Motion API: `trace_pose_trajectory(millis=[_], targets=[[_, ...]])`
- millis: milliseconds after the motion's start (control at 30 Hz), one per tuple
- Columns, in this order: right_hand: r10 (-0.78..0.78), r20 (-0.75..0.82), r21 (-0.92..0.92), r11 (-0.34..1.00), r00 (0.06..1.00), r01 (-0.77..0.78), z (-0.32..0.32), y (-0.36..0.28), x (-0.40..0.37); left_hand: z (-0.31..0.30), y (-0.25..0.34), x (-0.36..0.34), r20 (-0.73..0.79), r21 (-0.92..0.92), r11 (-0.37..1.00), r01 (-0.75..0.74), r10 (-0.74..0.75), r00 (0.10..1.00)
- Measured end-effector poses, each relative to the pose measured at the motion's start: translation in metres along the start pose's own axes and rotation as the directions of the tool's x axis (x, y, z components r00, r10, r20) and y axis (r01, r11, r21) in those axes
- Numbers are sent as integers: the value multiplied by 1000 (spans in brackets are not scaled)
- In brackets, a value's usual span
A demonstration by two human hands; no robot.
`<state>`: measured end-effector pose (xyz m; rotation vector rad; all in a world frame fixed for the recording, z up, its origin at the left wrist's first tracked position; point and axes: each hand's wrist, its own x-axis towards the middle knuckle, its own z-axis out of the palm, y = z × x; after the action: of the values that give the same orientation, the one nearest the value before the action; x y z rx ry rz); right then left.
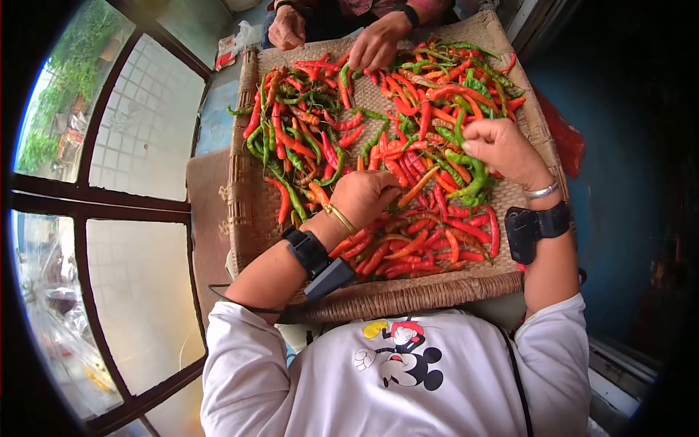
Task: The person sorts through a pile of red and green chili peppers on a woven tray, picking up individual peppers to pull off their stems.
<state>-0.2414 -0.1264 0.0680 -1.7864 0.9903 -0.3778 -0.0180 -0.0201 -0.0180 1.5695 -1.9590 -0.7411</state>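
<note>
A woven basket tray in front of me bears red, orange and green chili peppers. My left hand reaches over the middle of the tray, its fingers curled together just above the red chili peppers at the near side. Whatever lies between those fingertips is hidden. My right hand is over the right-hand pile, thumb and forefinger closed on a slim green chili pepper. Below that hand lie more green chili peppers. On the tray's left side rests a mixed pile.
Across the tray, another person's hand reaches into the peppers, and their other hand hovers at the far edge. A framed window stands at the left. Beyond the tray's right edge lies a red bag.
</note>
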Motion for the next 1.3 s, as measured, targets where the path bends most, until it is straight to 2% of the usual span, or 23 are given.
trace_pose_trajectory(millis=[33,67,100,133,167,200,233,300,333,367,400,500,567,600,667,733,800,900,1000,1133,1200,1233,1300], targets=[[1,1,2,1000,1000,-1,-2,6,1,2,-4,0,39,27,999,-46,45,998],[-78,-89,-175,983,993,61,-3,14,3,2,-5,-1,41,27,999,-44,43,998],[-170,-164,-352,930,972,104,-2,19,5,4,-4,-3,109,171,977,-128,111,988],[-171,-164,-354,930,971,104,2,23,6,5,-4,-4,183,304,927,-218,168,969],[-248,-183,-376,912,951,165,8,24,7,6,-3,-6,178,306,926,-222,174,969],[-330,-203,-405,885,922,228,14,22,8,8,-2,-7,235,320,923,-215,143,961],[-276,-141,-358,910,951,211,22,22,8,9,-1,-7,288,336,918,-212,114,951],[-296,121,-268,909,947,319,43,28,8,12,2,-7,292,360,915,-184,77,953],[-277,249,-398,844,928,359,54,38,10,13,2,-6,286,373,915,-155,45,957],[-180,290,-478,823,940,305,64,42,9,15,1,-6,290,388,911,-142,25,957],[-160,256,-520,808,953,276,75,55,9,17,2,-6,298,399,908,-124,0,955],[-92,238,-546,810,967,211,84,58,5,18,7,-7,258,350,930,-116,23,966],[-52,179,-649,744,982,158,89,48,5,18,6,-7,250,306,948,-84,5,968],[-63,187,-644,746,980,171,92,45,6,17,6,-9,245,316,946,-74,-5,970],[-49,191,-731,660,980,175,93,42,6,17,7,-7,244,258,965,-37,-28,969],[-107,180,-761,615,978,207,92,46,9,17,7,-4,218,237,970,-57,4,976],[-137,197,-823,515,971,240,95,45,10,17,8,-6,281,287,957,-42,-42,959],[-93,247,-852,453,965,262,93,50,12,20,4,-8,253,206,977,-53,-1,967],[-166,245,-808,510,955,296,85,50,11,16,12,-8,196,220,975,3,-48,979],[-259,241,-769,537,935,347,71,26,4,18,9,-6,198,234,972,2,-50,979],[-313,198,-779,525,929,342,66,20,4,13,13,-4,123,58,998,11,-18,992],[-350,184,-776,522,919,354,61,19,5,8,17,-4,124,59,998,13,-20,992],[-395,155,-755,544,905,367,49,13,6,-1,28,-5,89,-192,980,45,-28,996]])
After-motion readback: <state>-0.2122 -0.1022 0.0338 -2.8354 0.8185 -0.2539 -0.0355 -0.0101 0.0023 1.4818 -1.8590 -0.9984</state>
